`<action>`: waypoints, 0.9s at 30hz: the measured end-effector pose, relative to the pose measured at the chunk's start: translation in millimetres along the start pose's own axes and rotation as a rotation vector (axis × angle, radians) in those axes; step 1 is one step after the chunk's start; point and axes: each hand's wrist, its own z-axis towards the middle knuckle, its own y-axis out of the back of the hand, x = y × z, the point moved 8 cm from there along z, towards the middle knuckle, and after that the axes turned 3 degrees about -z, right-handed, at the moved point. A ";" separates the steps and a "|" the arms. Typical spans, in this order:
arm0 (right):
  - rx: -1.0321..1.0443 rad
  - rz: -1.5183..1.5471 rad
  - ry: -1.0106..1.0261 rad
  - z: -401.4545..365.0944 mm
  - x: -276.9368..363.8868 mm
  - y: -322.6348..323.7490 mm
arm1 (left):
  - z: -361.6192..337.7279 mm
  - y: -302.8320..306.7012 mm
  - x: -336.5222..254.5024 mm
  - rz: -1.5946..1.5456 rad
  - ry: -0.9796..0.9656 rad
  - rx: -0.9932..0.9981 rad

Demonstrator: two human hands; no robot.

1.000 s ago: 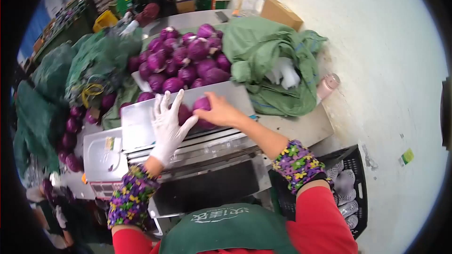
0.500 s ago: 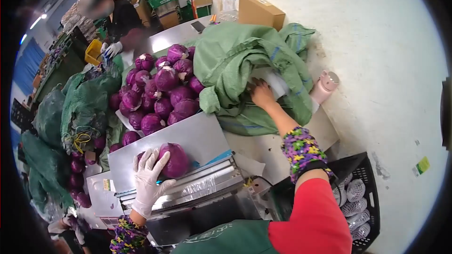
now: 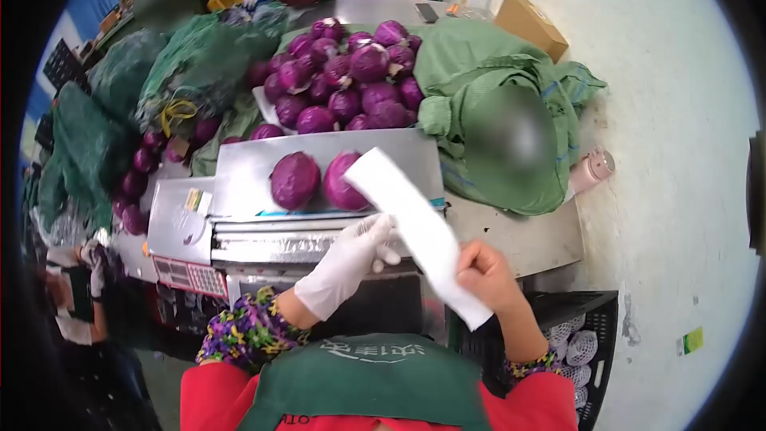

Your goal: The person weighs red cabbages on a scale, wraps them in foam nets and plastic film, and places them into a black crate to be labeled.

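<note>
A flattened white foam net sleeve (image 3: 419,231) slants across the front of the metal wrapping station. My right hand (image 3: 487,271), bare, pinches its lower right part between thumb and bent fingers. My left hand (image 3: 347,259) wears a white glove and has its fingertips right at the sleeve's left edge, with thumb and forefinger apart. Behind the sleeve, two red cabbages sit on the metal plate (image 3: 239,183): the left cabbage (image 3: 295,181) in full sight, the right cabbage (image 3: 341,182) partly covered by the sleeve's upper end.
Red cabbages (image 3: 369,62) are heaped behind the plate. A green woven sack (image 3: 455,56) lies to the right, near a pink bottle (image 3: 592,169). Green net bags (image 3: 191,60) stand at left. A black crate (image 3: 604,351) at lower right holds white-netted items. Another person's arm (image 3: 97,319) shows at left.
My right hand has come out of the green sack with the white sleeve. My left hand has let go of the cabbage and moved right to the sleeve. The view has turned.
</note>
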 end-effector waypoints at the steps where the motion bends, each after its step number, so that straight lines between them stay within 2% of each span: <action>1: 0.067 -0.029 -0.007 -4.1 -2.8 -20.5 | -1.3 8.8 4.3 -0.080 0.001 -0.022; 3: 0.089 -0.174 -0.188 -11.4 -22.6 -38.4 | -16.9 23.3 -7.0 -0.196 -0.156 -0.095; 5: 0.019 -0.133 -0.115 -1.9 -13.7 -59.7 | -38.3 36.9 -22.7 0.027 -0.313 -0.152; 7: -0.182 -0.202 -0.043 10.6 -5.1 -57.5 | -55.2 36.5 -23.0 0.035 -0.317 -0.169; 9: -0.228 -0.266 0.008 20.9 6.2 -71.5 | -68.6 26.4 -14.4 0.130 -0.232 -0.104; 11: -0.212 -0.788 -0.113 26.4 5.6 -78.4 | -81.7 32.0 -15.1 0.115 -0.259 -0.119; 12: -0.433 -0.696 0.121 23.8 18.2 -61.9 | -88.8 51.7 -18.6 0.096 -0.322 -0.215; 13: -0.428 -0.700 0.124 24.2 25.4 -54.2 | -96.8 73.6 -19.8 0.074 -0.383 -0.313; 14: -0.470 -0.418 0.074 25.0 28.0 -35.7 | -98.7 95.8 -12.0 0.018 -0.382 -0.334; 15: -0.507 -0.134 0.021 25.2 23.9 -26.7 | -102.7 99.8 -12.2 0.138 -0.349 -0.301; 16: -0.504 -0.136 0.018 24.5 21.8 -30.9 | -101.2 97.1 -5.7 0.184 -0.273 -0.186; 17: -0.389 -0.392 -0.035 27.0 17.9 -44.6 | -99.9 92.5 2.6 0.227 -0.198 -0.072; 18: -0.267 -0.646 -0.087 29.4 12.1 -59.2 | -101.0 85.5 -8.7 0.179 -0.384 -0.101; 19: -0.261 -0.649 -0.088 31.1 10.9 -70.5 | -103.6 78.9 -21.9 0.131 -0.572 -0.131; 20: -0.148 -0.737 -0.110 35.2 6.9 -93.0 | -105.3 77.6 -35.5 0.182 -0.600 -0.119; 21: -0.034 -0.823 -0.131 37.4 1.2 -111.2 | -112.7 72.3 -53.1 0.293 -0.727 -0.242; 22: -0.028 -0.826 -0.132 37.7 -1.2 -116.9 | -101.0 75.9 -48.2 0.276 -0.605 -0.191; 23: 0.024 -0.669 -0.153 37.4 -6.1 -124.0 | -91.9 77.9 -40.4 0.255 -0.485 -0.139; 24: 0.073 -0.512 -0.173 37.6 -9.2 -129.5 | -93.4 74.7 -41.4 0.248 -0.489 -0.142; 25: 0.075 -0.519 -0.173 39.1 -8.7 -129.6 | -95.8 71.1 -43.7 0.086 -0.508 -0.145; 26: 0.017 -0.294 -0.200 40.6 -9.6 -125.5 | -96.5 68.9 -44.3 -0.076 -0.523 -0.145; 27: -0.040 -0.068 -0.226 42.1 -12.5 -121.5 | -93.8 67.2 -41.8 -0.079 -0.525 -0.144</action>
